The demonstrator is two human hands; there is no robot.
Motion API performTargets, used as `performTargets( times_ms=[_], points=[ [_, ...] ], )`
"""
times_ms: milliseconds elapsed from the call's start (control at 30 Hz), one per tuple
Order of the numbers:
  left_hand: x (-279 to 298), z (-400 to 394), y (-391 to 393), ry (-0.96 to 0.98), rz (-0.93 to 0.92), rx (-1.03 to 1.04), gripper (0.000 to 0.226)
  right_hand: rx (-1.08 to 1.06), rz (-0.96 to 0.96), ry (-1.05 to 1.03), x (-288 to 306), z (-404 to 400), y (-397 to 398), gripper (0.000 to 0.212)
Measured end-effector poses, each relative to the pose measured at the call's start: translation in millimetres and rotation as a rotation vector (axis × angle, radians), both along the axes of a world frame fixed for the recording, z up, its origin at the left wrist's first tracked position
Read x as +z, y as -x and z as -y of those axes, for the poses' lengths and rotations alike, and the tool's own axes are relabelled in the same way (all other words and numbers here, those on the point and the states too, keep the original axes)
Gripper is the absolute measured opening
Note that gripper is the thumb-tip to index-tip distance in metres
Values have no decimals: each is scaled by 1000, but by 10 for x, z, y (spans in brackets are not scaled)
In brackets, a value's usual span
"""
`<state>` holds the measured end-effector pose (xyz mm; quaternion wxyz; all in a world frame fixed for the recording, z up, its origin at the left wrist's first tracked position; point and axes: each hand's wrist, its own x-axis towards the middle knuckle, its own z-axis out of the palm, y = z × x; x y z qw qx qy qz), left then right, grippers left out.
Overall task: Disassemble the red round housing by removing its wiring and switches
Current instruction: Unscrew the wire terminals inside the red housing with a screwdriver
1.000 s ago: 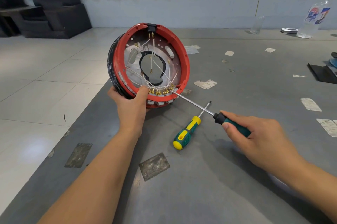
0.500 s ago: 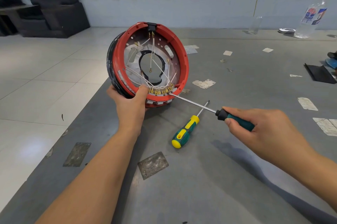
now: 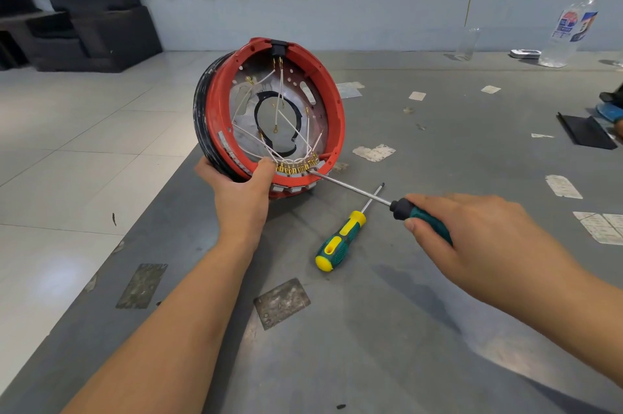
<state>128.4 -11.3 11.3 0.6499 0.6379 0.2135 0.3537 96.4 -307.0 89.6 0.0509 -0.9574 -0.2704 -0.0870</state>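
Note:
The red round housing (image 3: 332, 99) stands on edge on the grey table, its open side facing me. White wires (image 3: 286, 130) cross its inside and end in a row of brass terminals (image 3: 296, 166) along the bottom rim. My left hand (image 3: 241, 191) grips the lower left rim, thumb inside next to the terminals. My right hand (image 3: 472, 238) holds a green-handled screwdriver (image 3: 357, 191), whose tip touches the right end of the terminal row. A black block (image 3: 279, 46) sits at the top of the rim.
A second screwdriver (image 3: 340, 238) with a yellow and green handle lies on the table (image 3: 371, 346) under the held shaft. A plastic bottle (image 3: 569, 29) and a glass stand far right. A black flat piece (image 3: 585, 133) lies at the right edge. The table's left edge drops to tiled floor.
The screwdriver tip has stayed at the right end of the terminal row. My right hand shifted slightly. My left hand keeps its grip on the rim.

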Motion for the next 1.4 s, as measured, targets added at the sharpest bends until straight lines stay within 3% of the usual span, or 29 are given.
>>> performTargets(
  times_ms=[300,633,800,1167,1400],
  points=[
    [3,-10,-17,32,-4,2,74,-18,4,33,-436,-42,47,67],
    [-3,2,-27,58,17,9,78,-44,24,39,-579,-133,150,52],
    [-8,0,-27,52,15,13,79,-9,-31,-51,-587,-142,166,55],
    [-16,-12,-38,54,16,24,79,1,-201,-336,-518,-180,140,31],
    [-13,-27,-51,79,25,30,76,-24,35,-50,-525,-107,110,53]
  ],
)
